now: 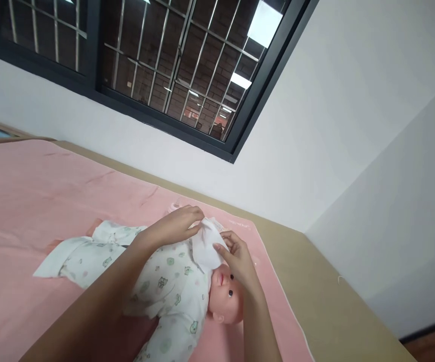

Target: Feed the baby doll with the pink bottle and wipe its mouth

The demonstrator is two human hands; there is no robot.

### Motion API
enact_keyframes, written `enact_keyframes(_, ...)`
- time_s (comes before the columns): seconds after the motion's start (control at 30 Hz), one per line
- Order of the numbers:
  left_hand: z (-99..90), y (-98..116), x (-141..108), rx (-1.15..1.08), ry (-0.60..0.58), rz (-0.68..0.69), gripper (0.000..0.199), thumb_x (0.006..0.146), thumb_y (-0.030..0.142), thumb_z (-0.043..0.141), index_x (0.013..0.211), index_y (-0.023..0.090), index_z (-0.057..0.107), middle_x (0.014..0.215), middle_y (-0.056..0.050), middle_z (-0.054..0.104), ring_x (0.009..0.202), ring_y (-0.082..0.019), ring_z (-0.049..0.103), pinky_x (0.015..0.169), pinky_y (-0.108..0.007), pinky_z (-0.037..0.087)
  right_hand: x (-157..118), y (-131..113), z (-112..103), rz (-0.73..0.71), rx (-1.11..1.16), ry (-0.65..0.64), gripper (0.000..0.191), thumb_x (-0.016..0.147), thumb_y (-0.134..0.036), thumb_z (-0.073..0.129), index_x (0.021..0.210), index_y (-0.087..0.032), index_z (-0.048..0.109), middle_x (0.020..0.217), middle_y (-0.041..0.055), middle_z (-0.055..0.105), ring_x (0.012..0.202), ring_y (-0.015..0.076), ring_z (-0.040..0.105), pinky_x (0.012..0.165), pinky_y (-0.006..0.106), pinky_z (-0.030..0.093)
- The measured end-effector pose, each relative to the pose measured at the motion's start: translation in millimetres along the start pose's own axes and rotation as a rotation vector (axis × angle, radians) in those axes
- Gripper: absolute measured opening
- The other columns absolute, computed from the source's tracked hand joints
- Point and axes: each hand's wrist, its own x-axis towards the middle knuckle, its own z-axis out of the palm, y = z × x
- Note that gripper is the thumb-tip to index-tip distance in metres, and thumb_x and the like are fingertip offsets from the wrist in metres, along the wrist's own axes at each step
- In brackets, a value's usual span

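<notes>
A baby doll [225,296] lies on its back on a pink mat [100,196], its head toward the right. It wears a white printed outfit [172,276]. Over the doll's chest and chin is a white cloth [206,246]. My left hand [181,223] pinches the cloth's upper left edge. My right hand [238,254] grips its right edge between thumb and fingers, just above the doll's face. My right hand and wrist cover part of the doll's head.
Beyond the mat runs a tan surface edge [292,256] along a white wall [126,146]. A dark-framed barred window [164,118] is above. Behind my left hand lies a small clear item [174,206]. A thin white string [340,279] is at the right.
</notes>
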Motion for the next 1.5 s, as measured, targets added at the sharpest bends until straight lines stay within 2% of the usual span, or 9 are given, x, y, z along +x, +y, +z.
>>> enact_keyframes(0.23, -19.5, -40, -19, -0.037, -0.178, -0.259, 0.046, 0.085, 0.036, 0.044, 0.127, 0.022, 0.056, 0.126, -0.008, 0.063, 0.112, -0.027, 0.06, 0.091, -0.036, 0.046, 15, 21, -42, 0.006, 0.111, 0.319, 0.071, 0.066, -0.036, 0.077, 0.129, -0.029, 0.046, 0.089, 0.003, 0.071, 0.067, 0.0166, 0.062, 0.061, 0.026, 0.046)
enact_keyframes(0.4, -34.2, -60, -34, -0.112, -0.157, -0.335, 0.045, 0.084, 0.047, 0.043, 0.117, 0.024, 0.063, 0.116, -0.007, 0.069, 0.102, -0.026, 0.064, 0.088, -0.035, 0.046, 38, 32, -75, 0.07, 0.026, 0.436, 0.035, 0.064, -0.031, 0.07, 0.098, -0.021, 0.068, 0.096, 0.0038, 0.07, 0.077, 0.0176, 0.06, 0.065, 0.026, 0.044)
enact_keyframes(0.53, -35.2, -67, -40, -0.068, -0.099, -0.457, 0.053, 0.078, 0.054, 0.045, 0.117, 0.023, 0.065, 0.114, -0.009, 0.069, 0.098, -0.029, 0.065, 0.083, -0.035, 0.048, 60, 34, -74, 0.117, -0.009, 0.37, 0.034, 0.064, -0.03, 0.069, 0.096, -0.021, 0.071, 0.101, 0.0034, 0.07, 0.088, 0.0203, 0.061, 0.073, 0.029, 0.045)
enact_keyframes(0.73, -32.6, -63, -37, -0.062, -0.212, -0.425, 0.049, 0.074, 0.046, 0.048, 0.115, 0.026, 0.066, 0.101, -0.007, 0.071, 0.085, -0.026, 0.066, 0.075, -0.033, 0.048, 90, 53, -65, 0.252, 0.064, 0.171, 0.039, 0.065, -0.024, 0.07, 0.104, -0.025, 0.07, 0.102, 0.0038, 0.07, 0.094, 0.0191, 0.063, 0.09, 0.035, 0.047)
enact_keyframes(0.83, -32.9, -61, -34, -0.044, -0.199, -0.395, 0.047, 0.077, 0.045, 0.046, 0.114, 0.025, 0.066, 0.101, -0.007, 0.071, 0.087, -0.026, 0.066, 0.075, -0.033, 0.048, 98, 65, -69, 0.327, 0.014, 0.172, 0.031, 0.065, -0.022, 0.07, 0.096, -0.022, 0.071, 0.09, 0.0045, 0.07, 0.081, 0.0173, 0.064, 0.089, 0.037, 0.049)
enact_keyframes(1.07, -31.6, -58, -32, -0.026, -0.19, -0.351, 0.041, 0.081, 0.045, 0.043, 0.109, 0.026, 0.067, 0.103, -0.005, 0.071, 0.09, -0.025, 0.066, 0.076, -0.032, 0.048, 96, 73, -86, 0.295, -0.116, 0.232, 0.026, 0.063, -0.021, 0.066, 0.089, -0.022, 0.072, 0.083, 0.0028, 0.069, 0.072, 0.0159, 0.064, 0.081, 0.037, 0.051)
enact_keyframes(1.23, -33.4, -52, -30, -0.057, 0.043, -0.28, 0.046, 0.086, 0.046, 0.043, 0.124, 0.026, 0.06, 0.129, -0.005, 0.063, 0.118, -0.026, 0.057, 0.097, -0.035, 0.044, 80, 74, -110, 0.257, -0.258, 0.351, 0.021, 0.06, -0.023, 0.064, 0.08, -0.023, 0.073, 0.08, 0.0013, 0.069, 0.067, 0.0164, 0.063, 0.075, 0.036, 0.05)
enact_keyframes(1.4, -22.3, -51, -16, -0.238, 0.43, -0.237, 0.046, 0.087, 0.048, 0.046, 0.125, 0.024, 0.055, 0.133, -0.006, 0.058, 0.116, -0.023, 0.056, 0.097, -0.034, 0.046, 47, 94, -143, 0.213, -0.367, 0.622, 0.031, 0.061, -0.029, 0.06, 0.09, -0.023, 0.07, 0.111, 0.0076, 0.067, 0.106, 0.0267, 0.06, 0.093, 0.04, 0.045)
enact_keyframes(1.5, -7.4, -57, -6, -0.338, 0.527, -0.376, 0.051, 0.083, 0.044, 0.051, 0.129, 0.022, 0.049, 0.13, -0.008, 0.057, 0.111, -0.023, 0.059, 0.093, -0.035, 0.049, 24, 119, -150, 0.225, -0.371, 0.725, 0.046, 0.06, -0.035, 0.064, 0.104, -0.023, 0.065, 0.119, 0.0114, 0.064, 0.116, 0.0288, 0.057, 0.095, 0.038, 0.045)
